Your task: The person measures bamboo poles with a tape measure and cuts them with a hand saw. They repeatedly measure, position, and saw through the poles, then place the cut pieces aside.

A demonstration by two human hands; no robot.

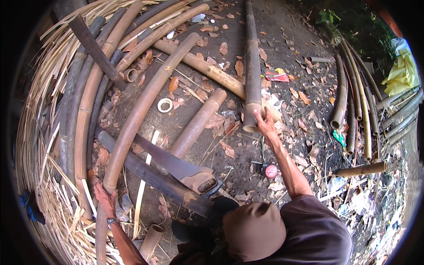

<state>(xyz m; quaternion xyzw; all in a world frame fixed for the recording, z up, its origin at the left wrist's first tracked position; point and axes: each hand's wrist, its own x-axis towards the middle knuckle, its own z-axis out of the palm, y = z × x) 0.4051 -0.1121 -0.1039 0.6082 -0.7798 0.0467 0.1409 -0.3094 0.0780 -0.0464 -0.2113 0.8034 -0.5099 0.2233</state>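
My left hand (105,196) is closed around a long brown bamboo pole (143,99) that slants up and away to the far right. My right hand (264,118), arm stretched forward, grips the near end of a darker bamboo pole (252,57), whose hollow cut end faces me. That pole crosses over a lighter bamboo pole (212,73) on the ground. A hand saw (174,164) with a wooden handle rests on a dark bamboo length (154,179) between my arms. Nearer my right forearm lies a red and black tape measure (270,171).
Bamboo poles (85,115) and thin split strips (37,119) pile up on the left. A short bamboo piece (198,121) and a cut ring (165,105) lie mid-ground. More poles (352,101) and a yellow plastic bag (402,73) are at right, among dry leaves and litter.
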